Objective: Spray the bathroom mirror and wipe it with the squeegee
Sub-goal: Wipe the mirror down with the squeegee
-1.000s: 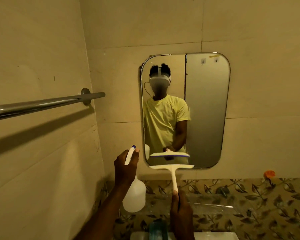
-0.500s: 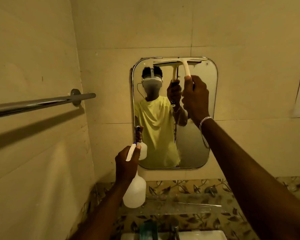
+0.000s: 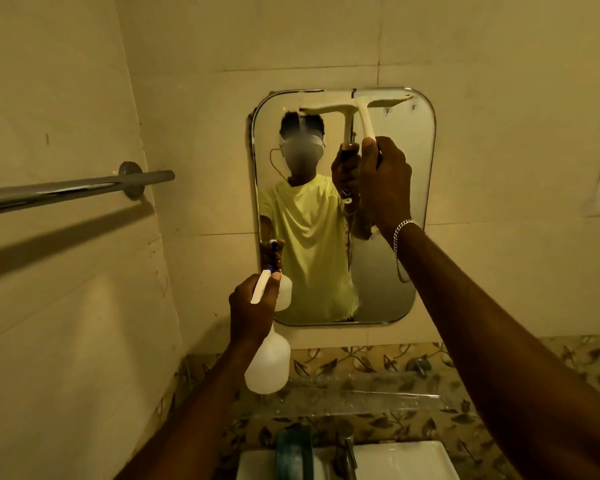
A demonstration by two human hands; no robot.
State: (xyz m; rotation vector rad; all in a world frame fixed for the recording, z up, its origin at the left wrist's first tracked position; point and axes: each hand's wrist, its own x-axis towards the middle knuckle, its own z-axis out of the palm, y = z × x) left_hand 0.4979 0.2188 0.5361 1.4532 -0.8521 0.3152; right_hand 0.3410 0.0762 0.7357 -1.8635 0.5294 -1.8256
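A rounded rectangular mirror [image 3: 392, 271] hangs on the tiled wall ahead. My right hand [image 3: 385, 178] grips the handle of a white squeegee [image 3: 357, 107], whose blade lies across the mirror's top edge. My left hand [image 3: 252, 306] holds a white spray bottle [image 3: 269, 367] by its neck, low and left of the mirror, its nozzle pointing up toward the glass. The mirror reflects a person in a yellow shirt and both hands.
A metal towel bar [image 3: 66, 190] sticks out from the left wall at shoulder height. Below the mirror runs a clear glass shelf [image 3: 361, 394] on leaf-patterned tiles. A white sink [image 3: 406, 460] with a tap [image 3: 349, 452] sits at the bottom edge.
My right hand carried the squeegee from the mirror's bottom edge up to its top edge. The left hand with the spray bottle stayed almost still.
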